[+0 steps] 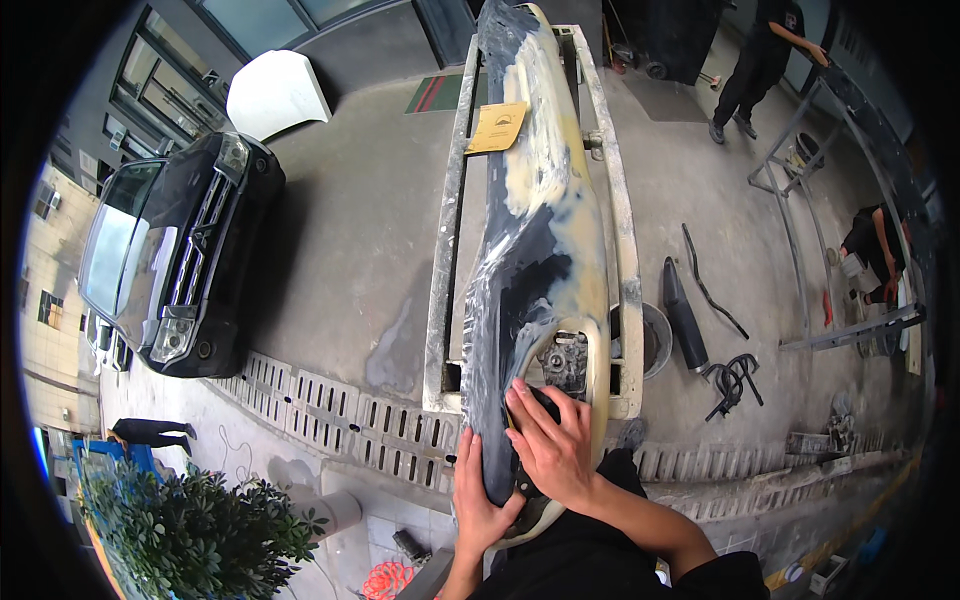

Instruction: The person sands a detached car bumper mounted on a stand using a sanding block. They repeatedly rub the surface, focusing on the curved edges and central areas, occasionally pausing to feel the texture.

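Note:
A long car bumper (525, 262), black under patches of cream filler and grey sanding dust, rests lengthwise on a worn metal stand (626, 300). My right hand (551, 442) presses down beside the rounded opening at the bumper's near end; a dark object lies beneath its fingers, mostly hidden, and I cannot tell its kind. My left hand (484, 495) lies against the near left edge, fingers extended and thumb on the dark surface. Farther up the bumper, a yellow sheet of sandpaper (496, 127) lies across its left edge.
Left stands a black vehicle (202, 255), near a white hood panel (277, 94) and potted plant (187, 525). A bucket (657, 341), dark tube (682, 319) and bent rod (709, 281) are right. Two people work around a metal frame (795, 225); another person (154, 433) is far left.

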Available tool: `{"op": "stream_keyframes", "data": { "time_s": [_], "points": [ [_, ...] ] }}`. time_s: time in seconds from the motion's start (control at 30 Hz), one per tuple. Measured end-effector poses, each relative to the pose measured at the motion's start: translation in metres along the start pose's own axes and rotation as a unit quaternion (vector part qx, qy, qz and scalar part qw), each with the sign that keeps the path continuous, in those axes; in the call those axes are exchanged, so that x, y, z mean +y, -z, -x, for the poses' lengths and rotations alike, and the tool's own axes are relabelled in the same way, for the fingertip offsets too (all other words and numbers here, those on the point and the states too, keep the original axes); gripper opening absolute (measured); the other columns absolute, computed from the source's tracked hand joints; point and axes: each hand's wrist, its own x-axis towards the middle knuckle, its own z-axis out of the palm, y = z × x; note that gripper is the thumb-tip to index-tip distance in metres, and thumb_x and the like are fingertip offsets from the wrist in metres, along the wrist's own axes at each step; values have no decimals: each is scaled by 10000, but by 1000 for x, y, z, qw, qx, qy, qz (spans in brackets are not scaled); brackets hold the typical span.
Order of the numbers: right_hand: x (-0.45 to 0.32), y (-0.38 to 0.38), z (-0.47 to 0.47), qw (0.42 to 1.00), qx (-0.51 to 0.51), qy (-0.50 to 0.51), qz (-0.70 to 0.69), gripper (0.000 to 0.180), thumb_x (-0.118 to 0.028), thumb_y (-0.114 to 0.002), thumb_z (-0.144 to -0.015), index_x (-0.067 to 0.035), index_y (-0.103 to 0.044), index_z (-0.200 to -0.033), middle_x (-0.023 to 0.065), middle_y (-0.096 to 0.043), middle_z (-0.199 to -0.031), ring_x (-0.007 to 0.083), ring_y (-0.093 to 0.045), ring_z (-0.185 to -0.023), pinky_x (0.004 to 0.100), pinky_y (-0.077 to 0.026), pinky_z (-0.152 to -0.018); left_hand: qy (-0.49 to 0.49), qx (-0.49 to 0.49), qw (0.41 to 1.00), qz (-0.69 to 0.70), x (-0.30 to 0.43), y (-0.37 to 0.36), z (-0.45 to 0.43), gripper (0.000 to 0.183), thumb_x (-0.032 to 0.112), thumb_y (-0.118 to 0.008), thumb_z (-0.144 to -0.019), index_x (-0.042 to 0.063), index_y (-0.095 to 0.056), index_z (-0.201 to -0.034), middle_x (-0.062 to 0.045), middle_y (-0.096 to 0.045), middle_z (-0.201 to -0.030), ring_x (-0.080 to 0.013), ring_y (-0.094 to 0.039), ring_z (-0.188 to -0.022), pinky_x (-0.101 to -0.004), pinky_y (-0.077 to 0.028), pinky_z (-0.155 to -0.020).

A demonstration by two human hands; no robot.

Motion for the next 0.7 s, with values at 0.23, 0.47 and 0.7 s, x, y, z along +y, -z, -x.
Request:
{"op": "stream_keyframes", "data": {
  "time_s": [0.23,0.47,0.7],
  "points": [
    [26,-7,-41,996,29,-52,66,519,-222,-758,-1004,-59,-668,-1488,27,-613,-1604,317,-584,-1286,452,-418,-1023,-2,5,1000,14,1,1,-1,1048,102,-803,-691,-46,-377,-1638,-310,-366,-1719,-489,-409,-1567,-531,-362,-1269],
    [45,-10,-43,992,45,-74,90,563,-224,-760,-1003,-45,-633,-1521,54,-620,-1594,318,-582,-1305,468,-409,-1049,3,2,1000,4,0,2,3,1058,115,-808,-699,-44,-367,-1648,-309,-368,-1719,-485,-407,-1571,-525,-368,-1268],
    [26,-5,-25,996,13,-32,80,566,-237,-771,-990,-54,-646,-1512,31,-593,-1625,309,-568,-1306,469,-415,-1031,-1,9,1000,14,0,-1,-1,1040,109,-808,-714,-36,-376,-1648,-295,-372,-1722,-477,-411,-1570,-520,-363,-1270]
  ]
}}
